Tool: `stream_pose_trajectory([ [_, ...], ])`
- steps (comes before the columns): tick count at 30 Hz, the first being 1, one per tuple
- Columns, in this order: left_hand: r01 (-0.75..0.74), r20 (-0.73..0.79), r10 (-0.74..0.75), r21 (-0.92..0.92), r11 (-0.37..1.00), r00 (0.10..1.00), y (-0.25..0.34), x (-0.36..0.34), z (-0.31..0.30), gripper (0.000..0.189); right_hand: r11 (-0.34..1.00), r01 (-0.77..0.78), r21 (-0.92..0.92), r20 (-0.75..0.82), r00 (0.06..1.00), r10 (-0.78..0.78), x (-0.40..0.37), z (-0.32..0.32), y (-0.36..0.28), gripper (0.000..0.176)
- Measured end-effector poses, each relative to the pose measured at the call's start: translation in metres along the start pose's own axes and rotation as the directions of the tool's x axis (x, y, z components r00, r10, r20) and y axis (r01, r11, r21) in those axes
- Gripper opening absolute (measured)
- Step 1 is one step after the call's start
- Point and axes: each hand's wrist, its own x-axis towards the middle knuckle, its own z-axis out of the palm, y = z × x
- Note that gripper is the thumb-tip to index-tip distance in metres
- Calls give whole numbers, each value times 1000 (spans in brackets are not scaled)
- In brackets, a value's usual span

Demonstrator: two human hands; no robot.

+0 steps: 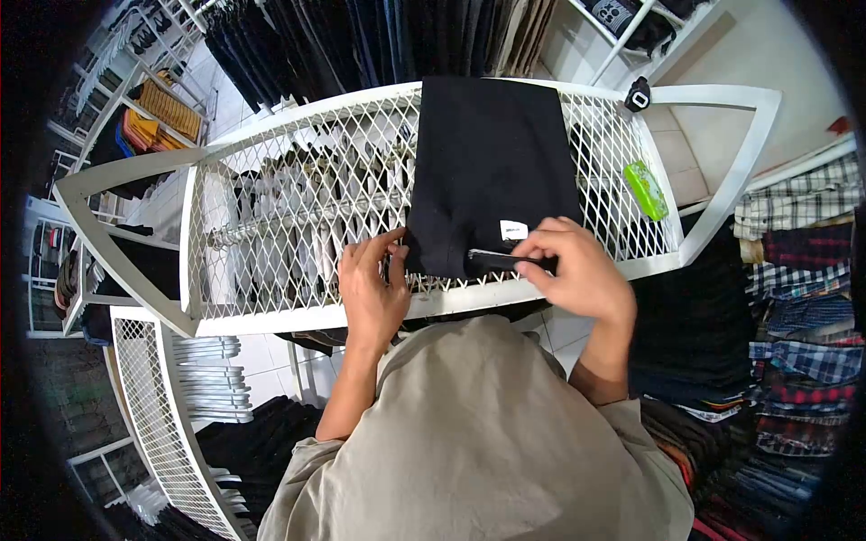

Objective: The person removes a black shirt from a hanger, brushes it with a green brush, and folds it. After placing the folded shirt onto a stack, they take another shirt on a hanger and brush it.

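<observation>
A folded black garment (pixel 496 153) lies across the white mesh rack top (pixel 316 207), with a small white label (pixel 513 231) near its lower edge. At the garment's lower left corner is my left hand (pixel 372 287), its fingers apart and the fingertips touching the edge. My right hand (pixel 570 269) pinches the waist edge of the garment at the lower right, just below the label. A thin pale strip shows along the opening of the fabric beside my right fingers.
A green packet (pixel 645 190) and a black watch-like object (pixel 638 94) are on the rack's right side. Dark trousers (pixel 334 45) hang behind. Stacks of checked shirts (pixel 803 307) stand at the right, and white hangers (pixel 214 379) sit at the lower left.
</observation>
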Motion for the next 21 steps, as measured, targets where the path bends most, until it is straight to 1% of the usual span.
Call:
stream_pose_trajectory([
  [2, 1, 41, -3, 51, 999, 999, 1, 1, -3, 25, 972, -180, 150, 96, 981, 167, 0, -21, 4, 14],
  [3, -2, 46, 0, 47, 999, 999, 3, 1, -4, 25, 965, -182, 190, 43, 983, 177, 2, -25, 11, 14],
  [4, -37, 28, 34, 107, 994, 999, 5, 1, -4, 25, 933, -257, 250, -24, 962, 272, 4, -21, 18, 18],
  [5, -71, 11, 70, 167, 983, 998, 8, 2, -4, 26, 952, -231, 200, -241, 930, 277, 6, -13, 18, 21],
  [6, -75, 14, 74, 161, 984, 997, 13, 4, -5, 26, 966, -216, 144, -446, 857, 258, 9, -5, 15, 24],
  [7, -146, 35, 143, 107, 983, 989, 19, 6, -8, 29, 962, -269, -47, -538, 818, 203, 7, -5, 6, 28],
  [8, -215, 53, 212, 50, 975, 976, 24, 7, -10, 33, 964, -264, -47, -526, 826, 200, 0, -3, 2, 30],
  [9, -285, 118, 279, 36, 958, 953, 27, 9, -11, 40, 969, -244, -47, -485, 853, 192, -6, -2, -3, 31],
  [10, -334, 145, 329, 10, 943, 933, 30, 10, -10, 41, 973, -225, -45, -443, 878, 182, -12, 1, -8, 32],
  [12, -389, 178, 384, -6, 921, 906, 38, 13, -6, 38, 966, -215, -141, -445, 886, 132, -22, 14, -5, 27],
  [13, -396, 184, 391, -12, 918, 902, 40, 13, -2, 38, 948, -228, -223, -462, 881, 103, -25, 18, -2, 26],
  [14, -369, 174, 358, 33, 929, 917, 41, 13, 2, 35, 922, -240, -305, -476, 876, 71, -27, 21, 1, 26],
  [15, -341, 162, 325, 77, 937, 932, 42, 12, 6, 32, 919, -246, -308, -468, 880, 79, -29, 22, 3, 25],
  [16, -349, 164, 334, 70, 934, 928, 43, 13, 9, 32, 916, -251, -312, -461, 883, 85, -30, 23, 6, 24],
  [18, -282, 166, 254, 178, 943, 953, 45, 13, 13, 26, 920, -244, -306, -470, 879, 76, -32, 24, 11, 22],
  [20, -276, 170, 245, 189, 942, 954, 41, 11, 14, 26, 954, -232, -190, -469, 875, 120, -36, 24, 18, 21],
  [21, -283, 196, 244, 205, 937, 950, 39, 11, 13, 26, 953, -236, -189, -473, 872, 122, -40, 23, 22, 21],
])
